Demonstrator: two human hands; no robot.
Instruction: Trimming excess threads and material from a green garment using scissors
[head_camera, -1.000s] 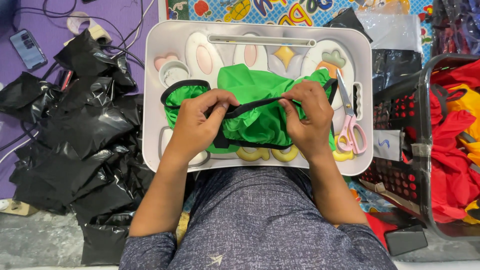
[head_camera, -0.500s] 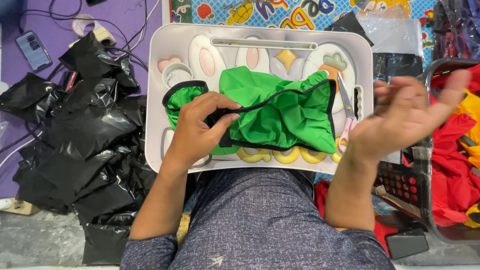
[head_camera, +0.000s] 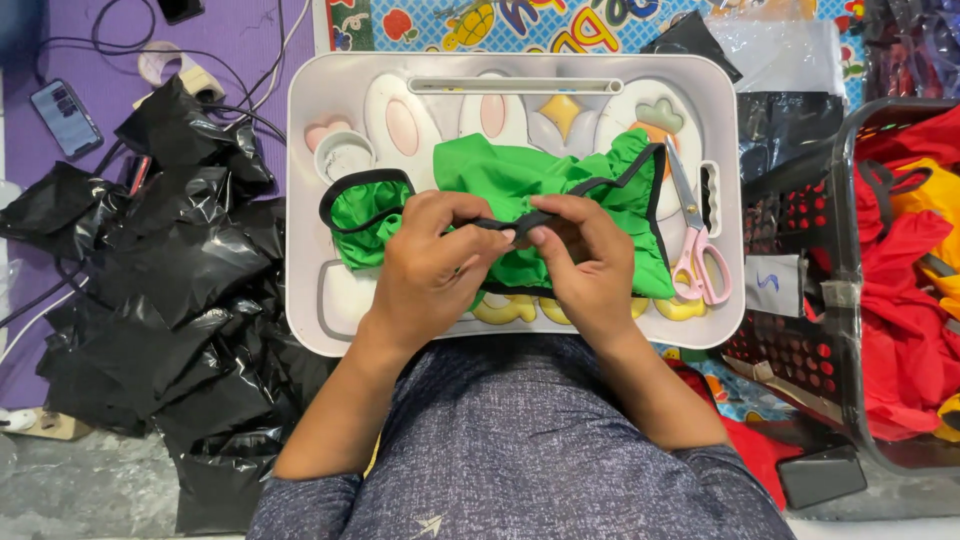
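You are pinching the black trim (head_camera: 520, 225) of the green garment (head_camera: 560, 185) between the closed fingertips of your left hand (head_camera: 435, 265) and right hand (head_camera: 590, 265), keeping it taut over the white lap tray (head_camera: 310, 120); pink scissors (head_camera: 697, 255) are lying beside it.

black plastic packets (head_camera: 170, 300) heaped left, perhaps phone screen (head_camera: 66, 117) top-left

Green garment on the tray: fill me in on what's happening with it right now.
A person seated at a white lap tray has a green garment with black trim spread across it. Both hands meet at its middle: the left hand and the right hand pinch the black trim between their fingers. Pink-handled scissors lie untouched on the tray's right side. Black plastic bags are piled to the left, and a basket of red and yellow fabric stands on the right.
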